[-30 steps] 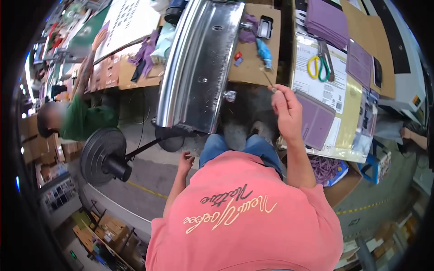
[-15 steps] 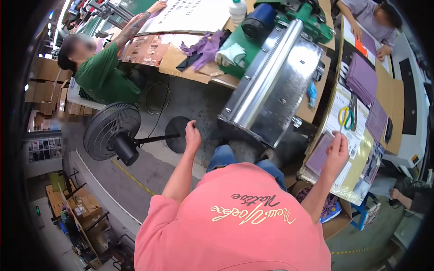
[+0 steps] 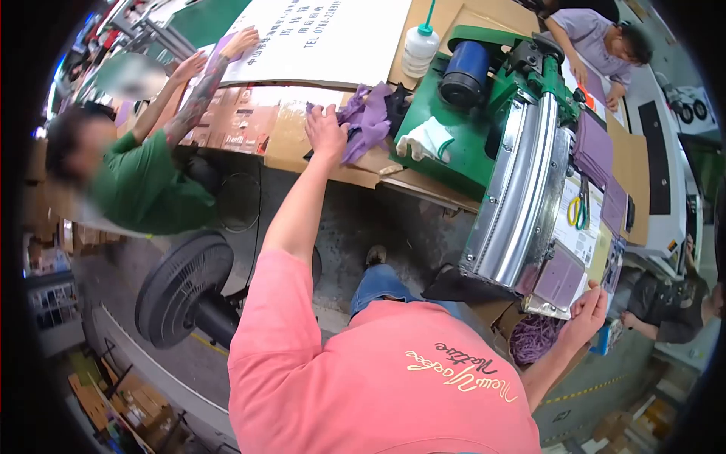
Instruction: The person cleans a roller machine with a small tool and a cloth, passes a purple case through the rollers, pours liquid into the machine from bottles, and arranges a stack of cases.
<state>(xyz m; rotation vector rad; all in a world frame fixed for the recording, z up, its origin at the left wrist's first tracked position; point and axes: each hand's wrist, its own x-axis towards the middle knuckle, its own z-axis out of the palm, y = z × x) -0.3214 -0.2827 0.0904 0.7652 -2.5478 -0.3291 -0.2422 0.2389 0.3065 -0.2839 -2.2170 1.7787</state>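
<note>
My left hand [image 3: 327, 135] is over the cardboard-covered table edge with its fingers spread, at the left end of a heap of purple cloth scraps [image 3: 367, 125]. Whether it touches the cloth, I cannot tell. Down at the right, my right hand [image 3: 588, 312] has its fingers curled together by the near corner of the side table. Anything inside them is hidden. Close to it lies a flat purple piece [image 3: 560, 274], with yellow-and-green-handled scissors [image 3: 578, 210] farther up the same table.
A green machine with a long metal roller [image 3: 522, 197] stands between the tables. A white bottle [image 3: 420, 51] and pale gloves [image 3: 427, 142] are beside it. A black fan [image 3: 185, 287] stands at left. A person in green [image 3: 151, 185] works at the left; another person [image 3: 597, 45] sits far right.
My left hand has moved from beside the fan up to the cloth scraps, and its fingers have spread. My view has shifted, and my right hand now appears lower, by the side table's corner.
</note>
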